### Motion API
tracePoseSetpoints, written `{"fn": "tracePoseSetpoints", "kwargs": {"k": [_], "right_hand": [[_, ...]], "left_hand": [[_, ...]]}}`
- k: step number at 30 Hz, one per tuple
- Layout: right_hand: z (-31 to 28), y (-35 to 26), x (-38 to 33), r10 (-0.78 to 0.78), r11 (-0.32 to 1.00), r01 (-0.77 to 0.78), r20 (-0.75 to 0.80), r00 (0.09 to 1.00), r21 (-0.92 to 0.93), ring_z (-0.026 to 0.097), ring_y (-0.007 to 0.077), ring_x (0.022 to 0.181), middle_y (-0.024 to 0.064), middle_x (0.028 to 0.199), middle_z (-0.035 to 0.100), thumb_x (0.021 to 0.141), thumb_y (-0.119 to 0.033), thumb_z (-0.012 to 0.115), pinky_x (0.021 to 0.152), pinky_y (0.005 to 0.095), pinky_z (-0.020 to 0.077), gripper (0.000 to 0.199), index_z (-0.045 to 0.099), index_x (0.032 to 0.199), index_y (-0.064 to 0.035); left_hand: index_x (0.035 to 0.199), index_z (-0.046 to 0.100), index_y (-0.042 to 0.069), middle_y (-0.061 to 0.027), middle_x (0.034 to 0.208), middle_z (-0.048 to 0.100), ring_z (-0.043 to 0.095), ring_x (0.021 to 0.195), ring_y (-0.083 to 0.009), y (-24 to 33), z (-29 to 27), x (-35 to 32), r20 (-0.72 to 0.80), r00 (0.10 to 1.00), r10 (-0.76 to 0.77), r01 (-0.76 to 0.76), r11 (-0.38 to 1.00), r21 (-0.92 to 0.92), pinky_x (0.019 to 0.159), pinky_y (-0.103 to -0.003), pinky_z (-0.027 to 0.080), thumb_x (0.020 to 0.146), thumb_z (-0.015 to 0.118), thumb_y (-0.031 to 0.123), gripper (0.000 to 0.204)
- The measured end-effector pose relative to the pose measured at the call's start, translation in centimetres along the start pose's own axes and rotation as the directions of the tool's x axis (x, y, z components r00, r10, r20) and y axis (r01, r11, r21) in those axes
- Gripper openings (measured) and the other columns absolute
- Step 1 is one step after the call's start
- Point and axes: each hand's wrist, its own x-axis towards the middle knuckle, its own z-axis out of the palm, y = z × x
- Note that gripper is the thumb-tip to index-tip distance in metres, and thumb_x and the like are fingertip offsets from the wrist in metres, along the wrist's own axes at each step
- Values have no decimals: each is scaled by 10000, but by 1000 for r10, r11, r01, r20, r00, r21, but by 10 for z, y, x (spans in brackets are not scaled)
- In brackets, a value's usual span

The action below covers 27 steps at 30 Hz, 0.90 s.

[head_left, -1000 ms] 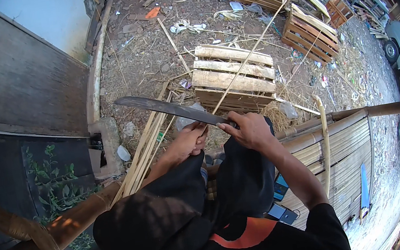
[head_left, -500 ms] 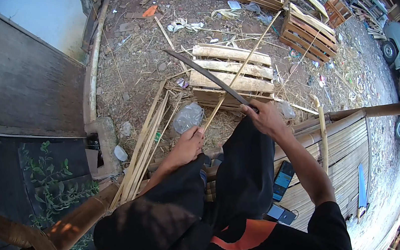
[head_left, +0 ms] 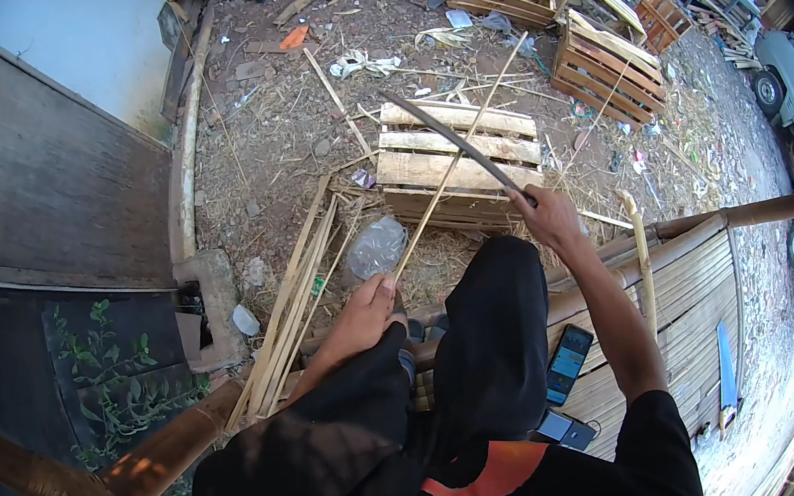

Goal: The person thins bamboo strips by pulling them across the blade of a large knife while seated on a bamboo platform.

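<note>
My left hand [head_left: 365,312] is closed around the near end of a long thin bamboo strip [head_left: 445,179], beside my left knee. The strip slants up and away to the right, over a slatted wooden crate [head_left: 411,163] on the ground. In front of my right knee, my right hand [head_left: 549,216] grips the handle of a long dark-bladed knife [head_left: 447,131]. Its blade points up and to the left and crosses the strip in view; whether the two touch I cannot tell. My fingers hide most of the handle.
Several bamboo strips [head_left: 298,296] lean in a bundle at my left. A clear plastic bag [head_left: 377,248] lies by the crate. On the bamboo bench [head_left: 669,297] at my right are a phone [head_left: 569,364] and a blue-bladed saw [head_left: 725,365]. More crates [head_left: 606,70] stand farther off.
My right hand has moved right and slightly up with the knife, so the blade crosses the strip farther from my left hand. The strip's far end has shifted left.
</note>
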Motion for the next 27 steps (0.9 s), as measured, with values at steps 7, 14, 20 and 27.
{"fn": "tracePoseSetpoints", "kwargs": {"k": [7, 14, 20, 27], "right_hand": [[1, -11, -28, -57, 996, 57, 3, 998, 62, 640, 402, 673, 201, 639, 621, 908, -579, 524, 626, 493, 497, 550, 653, 823, -51], [7, -69, -51, -402, 908, 413, 132, 906, -67, 645, 363, 594, 136, 578, 613, 807, -656, 594, 541, 480, 501, 536, 629, 781, -122], [-9, 8, -4, 60, 998, -59, 13, 998, -27, 649, 402, 720, 202, 705, 653, 894, -617, 507, 666, 495, 498, 583, 667, 814, -62], [-6, 33, -28, 187, 975, -170, -112, 976, 142, 646, 415, 787, 236, 769, 657, 928, -588, 487, 711, 494, 491, 606, 693, 862, -22]], "left_hand": [[928, 474, 88, 52, 669, 336, 296, 531, -55, 24, 9, 2, 85, 982, -170, 185, 958, -220, 468, -225, 283, 1066, 345, 276, 266], [908, 450, 94, 58, 657, 328, 290, 526, -51, 28, 16, -4, 107, 971, -213, 231, 951, -203, 459, -230, 269, 1065, 348, 288, 270], [885, 453, 91, 50, 649, 323, 308, 539, -58, 6, 6, -7, 83, 992, -98, 111, 981, -159, 486, -232, 302, 1065, 348, 278, 280], [883, 440, 107, 58, 639, 308, 285, 516, -54, 5, 6, 3, 216, 964, -158, 200, 960, -194, 450, -228, 265, 1067, 348, 301, 282]]}}
